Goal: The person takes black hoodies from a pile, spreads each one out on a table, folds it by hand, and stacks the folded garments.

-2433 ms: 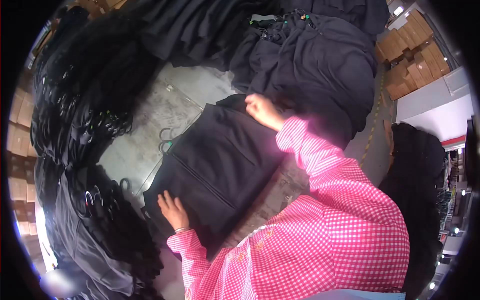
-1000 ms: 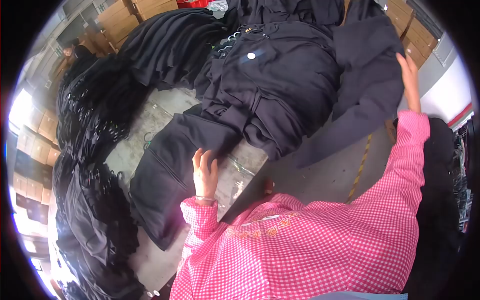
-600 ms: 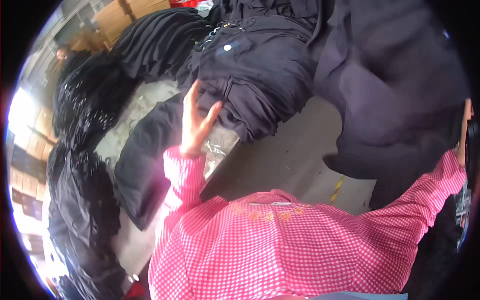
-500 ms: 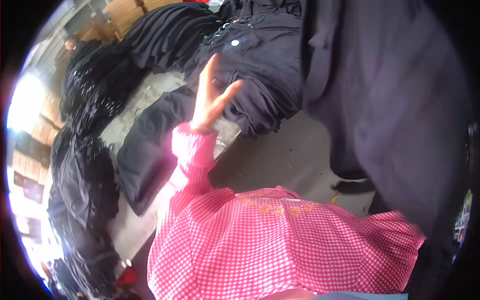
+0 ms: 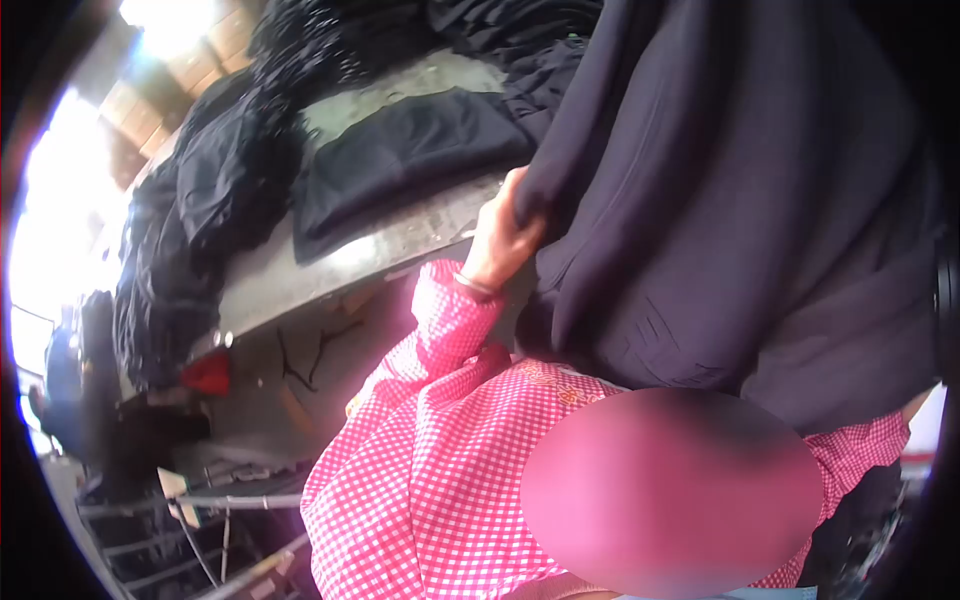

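A large dark garment [image 5: 700,200] hangs in front of me and fills the upper right of the head view, with some stitched lines low on it. My left hand [image 5: 497,238] is closed on its left edge, the fingers partly covered by the cloth. On the right, my pink checked sleeve [image 5: 865,452] reaches up behind the garment, which hides my right hand. Just left of my left hand, a folded dark cloth [image 5: 400,150] lies near the front of the table [image 5: 300,290].
Heaps of dark garments [image 5: 225,185] line the table's far and left sides. Below the table edge are a red object [image 5: 207,373] and a metal frame [image 5: 240,502]. Cardboard boxes [image 5: 135,115] stand at the upper left. A blurred oval covers part of my clothing.
My left hand was spread open above the table and now grips the dark garment's edge. The garment reaches farther left, and the view has turned, shifting the table rightward and up.
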